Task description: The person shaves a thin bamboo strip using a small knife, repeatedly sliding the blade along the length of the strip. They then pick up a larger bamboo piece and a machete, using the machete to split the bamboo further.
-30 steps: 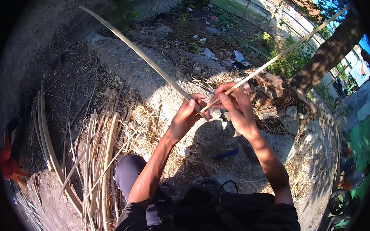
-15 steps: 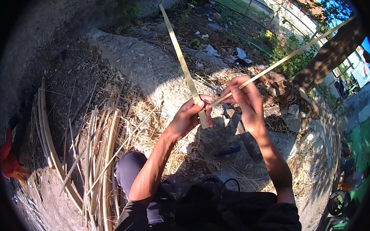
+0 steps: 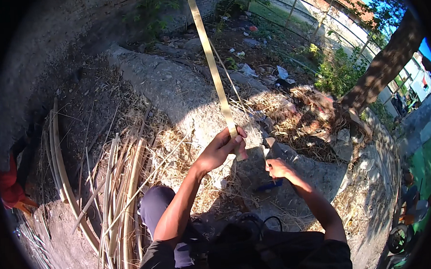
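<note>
A long, flat, pale strip that looks like bamboo (image 3: pixel 213 69) rises from my left hand (image 3: pixel 218 151), pinched between thumb and fingers near its lower end. Beyond it runs a thinner pale strip (image 3: pixel 226 74); I cannot tell whether my left hand touches it. Lower and to the right, my right hand (image 3: pixel 280 170) is closed near a stone block. Something thin and light shows just above its fingers, too small to name. Beneath that hand lies a blue object (image 3: pixel 269 185), partly covered. A flat wooden-looking piece (image 3: pixel 270 141) shows just above my right hand.
Several long split strips (image 3: pixel 113 187) lie in a bundle at my left. Dry shavings (image 3: pixel 170 151) are strewn around a long stone ledge (image 3: pixel 148 72). A tree trunk (image 3: pixel 386 69) leans at the right. Someone's red-clothed arm (image 3: pixel 13 186) shows at the far left edge.
My right hand has let go of the thin strip and dropped down toward the stone block. The thin strip now lies beyond the wide one. My left hand stays on the wide strip.
</note>
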A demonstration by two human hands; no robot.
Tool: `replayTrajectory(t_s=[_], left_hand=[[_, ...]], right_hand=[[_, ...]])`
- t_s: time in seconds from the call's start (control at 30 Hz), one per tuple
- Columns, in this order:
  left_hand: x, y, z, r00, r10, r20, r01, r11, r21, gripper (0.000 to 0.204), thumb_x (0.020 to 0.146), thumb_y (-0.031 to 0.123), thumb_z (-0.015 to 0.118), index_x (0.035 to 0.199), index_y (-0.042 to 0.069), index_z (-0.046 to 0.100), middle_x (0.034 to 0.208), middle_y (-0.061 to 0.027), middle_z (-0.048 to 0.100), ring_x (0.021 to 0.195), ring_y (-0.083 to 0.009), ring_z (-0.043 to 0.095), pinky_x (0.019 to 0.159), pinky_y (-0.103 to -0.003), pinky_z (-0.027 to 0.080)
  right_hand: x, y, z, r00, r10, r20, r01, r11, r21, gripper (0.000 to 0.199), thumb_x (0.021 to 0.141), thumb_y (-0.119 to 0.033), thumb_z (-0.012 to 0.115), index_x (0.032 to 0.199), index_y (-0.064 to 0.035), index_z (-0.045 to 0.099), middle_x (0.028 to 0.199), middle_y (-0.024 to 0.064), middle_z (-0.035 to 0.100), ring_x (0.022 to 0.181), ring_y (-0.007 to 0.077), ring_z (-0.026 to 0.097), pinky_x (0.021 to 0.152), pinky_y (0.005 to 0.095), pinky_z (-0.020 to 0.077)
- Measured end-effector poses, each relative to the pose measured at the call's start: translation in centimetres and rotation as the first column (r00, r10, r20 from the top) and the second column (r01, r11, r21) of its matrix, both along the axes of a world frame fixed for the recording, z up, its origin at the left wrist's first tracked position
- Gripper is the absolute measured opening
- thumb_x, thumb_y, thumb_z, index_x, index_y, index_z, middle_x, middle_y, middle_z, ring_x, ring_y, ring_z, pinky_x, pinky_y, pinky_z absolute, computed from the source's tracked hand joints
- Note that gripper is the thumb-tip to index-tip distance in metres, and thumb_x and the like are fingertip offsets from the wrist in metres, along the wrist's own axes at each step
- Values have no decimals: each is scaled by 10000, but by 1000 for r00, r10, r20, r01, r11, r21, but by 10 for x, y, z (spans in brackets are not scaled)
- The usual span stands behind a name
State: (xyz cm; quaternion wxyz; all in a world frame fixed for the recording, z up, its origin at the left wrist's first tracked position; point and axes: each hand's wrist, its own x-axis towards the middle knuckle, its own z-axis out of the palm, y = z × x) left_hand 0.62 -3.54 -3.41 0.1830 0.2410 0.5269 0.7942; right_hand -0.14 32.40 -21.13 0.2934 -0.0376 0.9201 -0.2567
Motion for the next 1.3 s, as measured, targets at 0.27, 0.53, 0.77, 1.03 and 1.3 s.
replayTrajectory(t_s=[0.27, 0.53, 0.77, 1.03, 1.3], left_hand=[[-2, 17, -13, 997, -9, -70, 1, 994, -113, 210, 1138, 232, 476, 1198, 40, 535, 848, -33, 617, 782, -148, 659, 749, -325, 534], [-4, 7, -24, 909, 355, 219, -303, 923, -237, 245, 1146, 245, 441, 1054, 40, 538, 681, 29, 439, 526, -93, 446, 503, -277, 413], [6, -15, -39, 852, 430, -298, -497, 486, -718, 398, 1102, 311, 499, 1037, -10, 726, 622, -20, 500, 561, -140, 430, 551, -343, 343], [36, -7, -39, 792, 181, -583, -602, 81, -794, 252, 1006, 297, 652, 981, 47, 668, 773, -199, 722, 738, -434, 698, 720, -517, 541], [73, 8, -75, 803, 231, -549, -573, 46, -819, 247, 1034, 303, 635, 976, 64, 647, 735, -202, 696, 708, -437, 671, 674, -540, 512]], right_hand=[[25, 13, -67, 900, 435, -22, -397, 840, 370, 267, 820, -145, 628, 934, 72, 732, 1001, 318, 726, 942, 476, 733, 806, 533, 595], [18, 13, -46, 975, 184, -128, -111, 894, 434, 410, 914, -275, 613, 1237, -25, 648, 1140, 271, 711, 1048, 475, 693, 881, 534, 564], [56, 88, -39, 963, -62, -262, 200, 817, 541, 788, 836, -467, 816, 1379, 9, 499, 1268, 246, 640, 1123, 408, 677, 891, 522, 575], [119, 100, -67, 870, -247, -428, 436, 790, 430, 706, 795, -359, 865, 1286, -7, 500, 1251, 232, 610, 1084, 419, 687, 860, 540, 578], [130, 98, -78, 749, -351, -561, 550, 802, 232, 513, 866, -347, 777, 1214, -4, 618, 1302, 254, 616, 1096, 432, 674, 871, 545, 562]])
